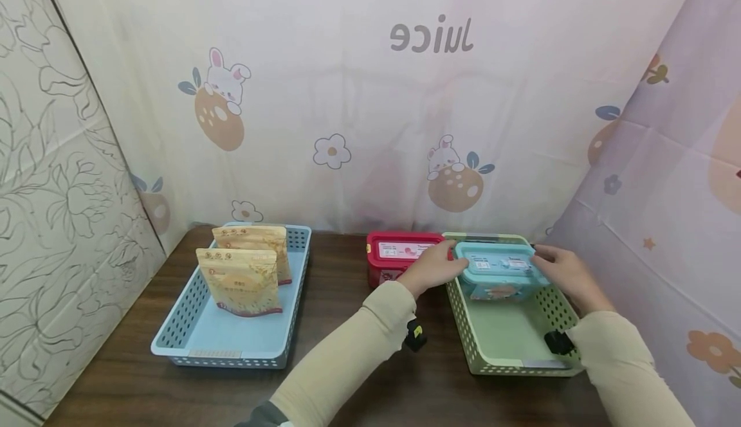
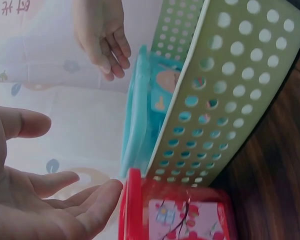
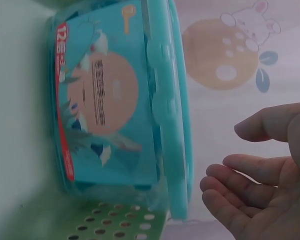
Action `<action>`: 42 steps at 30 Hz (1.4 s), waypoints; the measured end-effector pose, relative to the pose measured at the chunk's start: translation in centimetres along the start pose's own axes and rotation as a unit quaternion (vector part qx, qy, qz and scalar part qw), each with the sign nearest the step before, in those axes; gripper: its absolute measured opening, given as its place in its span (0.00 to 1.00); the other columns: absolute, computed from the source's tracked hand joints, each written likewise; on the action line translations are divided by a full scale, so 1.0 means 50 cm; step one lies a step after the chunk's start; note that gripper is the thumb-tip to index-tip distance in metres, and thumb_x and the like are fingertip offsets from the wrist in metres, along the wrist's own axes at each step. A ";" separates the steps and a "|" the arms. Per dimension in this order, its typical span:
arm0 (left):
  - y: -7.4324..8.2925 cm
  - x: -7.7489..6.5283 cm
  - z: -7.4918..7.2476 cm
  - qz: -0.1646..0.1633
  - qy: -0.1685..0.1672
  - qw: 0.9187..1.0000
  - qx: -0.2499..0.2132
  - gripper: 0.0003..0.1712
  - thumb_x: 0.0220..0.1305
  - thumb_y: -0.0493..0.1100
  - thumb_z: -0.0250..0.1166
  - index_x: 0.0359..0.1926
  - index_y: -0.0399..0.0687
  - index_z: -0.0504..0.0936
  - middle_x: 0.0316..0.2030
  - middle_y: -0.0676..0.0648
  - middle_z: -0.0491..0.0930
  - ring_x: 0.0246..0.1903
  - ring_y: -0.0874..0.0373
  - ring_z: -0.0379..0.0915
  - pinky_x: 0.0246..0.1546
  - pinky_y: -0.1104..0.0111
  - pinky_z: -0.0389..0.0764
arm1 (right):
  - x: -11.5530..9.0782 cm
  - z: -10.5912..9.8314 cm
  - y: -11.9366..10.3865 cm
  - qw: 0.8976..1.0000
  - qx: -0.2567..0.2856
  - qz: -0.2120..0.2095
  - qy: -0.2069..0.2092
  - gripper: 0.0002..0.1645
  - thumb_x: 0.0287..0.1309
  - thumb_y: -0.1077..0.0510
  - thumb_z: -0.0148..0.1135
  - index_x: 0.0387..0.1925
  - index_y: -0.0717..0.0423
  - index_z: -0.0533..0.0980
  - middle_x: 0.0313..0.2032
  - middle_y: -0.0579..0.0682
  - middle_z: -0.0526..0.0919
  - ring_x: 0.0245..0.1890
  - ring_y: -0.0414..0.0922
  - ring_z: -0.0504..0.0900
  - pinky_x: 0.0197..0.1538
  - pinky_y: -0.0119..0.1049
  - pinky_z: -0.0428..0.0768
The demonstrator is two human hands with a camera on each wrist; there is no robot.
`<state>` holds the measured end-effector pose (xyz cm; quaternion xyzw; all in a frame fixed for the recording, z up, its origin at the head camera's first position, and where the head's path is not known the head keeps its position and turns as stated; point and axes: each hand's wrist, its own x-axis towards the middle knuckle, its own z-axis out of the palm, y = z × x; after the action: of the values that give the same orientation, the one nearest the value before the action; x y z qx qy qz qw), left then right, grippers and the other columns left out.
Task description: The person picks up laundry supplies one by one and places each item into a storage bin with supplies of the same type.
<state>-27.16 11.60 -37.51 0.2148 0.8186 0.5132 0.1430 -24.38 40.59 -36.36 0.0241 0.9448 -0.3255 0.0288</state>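
A teal plastic box (image 1: 500, 267) with a lidded top sits at the back of the green perforated basket (image 1: 503, 334). My left hand (image 1: 431, 267) is at the box's left end, above a red lidded box (image 1: 379, 256) standing just outside the basket. In the left wrist view its fingers (image 2: 97, 210) are loosely spread, with nothing between them. By the right end of the teal box is my right hand (image 1: 570, 277). The right wrist view has its relaxed fingers (image 3: 240, 187) apart from the teal lid (image 3: 177, 120), holding nothing.
A blue perforated basket (image 1: 231, 340) stands on the left of the dark wooden table (image 1: 336, 311). Two yellow pouches lean upright in it, one front pouch (image 1: 240, 282) and one rear pouch (image 1: 260, 239). A printed curtain (image 1: 359, 92) hangs close behind.
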 end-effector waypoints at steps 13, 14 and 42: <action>-0.034 -0.018 -0.071 -0.031 0.048 0.998 0.004 0.37 0.68 0.53 0.60 0.74 0.48 0.64 0.69 0.44 0.68 0.65 0.49 0.65 0.63 0.47 0.70 | 0.007 0.045 -0.063 0.999 -0.010 -0.042 0.000 0.43 0.76 0.39 0.45 0.73 0.69 0.58 0.66 0.72 0.66 0.63 0.70 0.67 0.58 0.66 0.71; -0.038 -0.021 -0.077 -0.036 0.050 0.998 0.000 0.38 0.68 0.53 0.60 0.75 0.48 0.64 0.69 0.43 0.67 0.65 0.48 0.65 0.63 0.46 0.70 | 0.008 0.051 -0.068 0.999 -0.011 -0.049 0.002 0.41 0.76 0.40 0.46 0.73 0.69 0.59 0.66 0.71 0.68 0.63 0.69 0.68 0.58 0.65 0.72; -0.125 -0.063 -0.217 -0.071 0.139 0.988 0.013 0.34 0.72 0.50 0.56 0.72 0.37 0.65 0.68 0.38 0.68 0.67 0.42 0.64 0.65 0.49 0.68 | 0.064 0.174 -0.195 0.997 -0.010 -0.077 -0.008 0.31 0.73 0.51 0.55 0.68 0.66 0.68 0.61 0.66 0.75 0.60 0.61 0.75 0.57 0.57 0.77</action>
<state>-30.62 -0.80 -38.42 0.0842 0.8504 0.5157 0.0613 -27.86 27.66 -37.44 -0.0519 0.9467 -0.3176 0.0113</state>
